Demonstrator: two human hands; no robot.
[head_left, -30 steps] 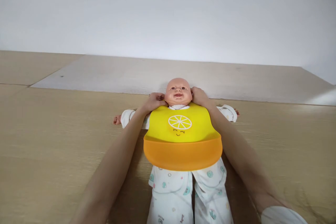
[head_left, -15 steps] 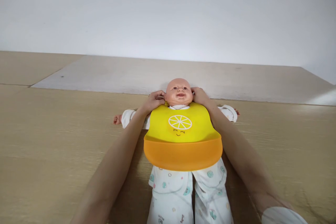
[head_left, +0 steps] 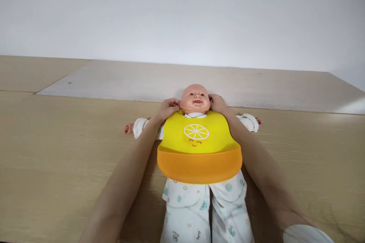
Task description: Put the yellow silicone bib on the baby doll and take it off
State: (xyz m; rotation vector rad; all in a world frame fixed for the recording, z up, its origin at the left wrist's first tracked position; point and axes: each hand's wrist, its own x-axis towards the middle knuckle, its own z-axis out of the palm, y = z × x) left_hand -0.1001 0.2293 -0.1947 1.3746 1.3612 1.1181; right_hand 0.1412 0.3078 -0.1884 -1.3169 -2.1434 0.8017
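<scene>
A baby doll [head_left: 195, 98] lies on its back, head toward the far side, wearing a white patterned suit [head_left: 185, 207]. A silicone bib [head_left: 198, 148] covers its chest, yellow with a white citrus-slice print above an orange pocket. My left hand [head_left: 169, 108] curls at the left of the doll's neck, by the bib's upper corner. On the other side, my right hand [head_left: 218, 103] touches the neck and the bib's right corner. The fingertips of both hands are hidden behind the doll's head and neck.
The doll lies on a light wooden surface [head_left: 57, 152], with a paler board [head_left: 114, 79] beyond it and a white wall [head_left: 182, 15] behind. A white sleeve cuff [head_left: 306, 234] shows at the lower right.
The doll's head and the bib have shifted slightly right, and the bib's lower edge sits a little higher. Both hands remain at the neck.
</scene>
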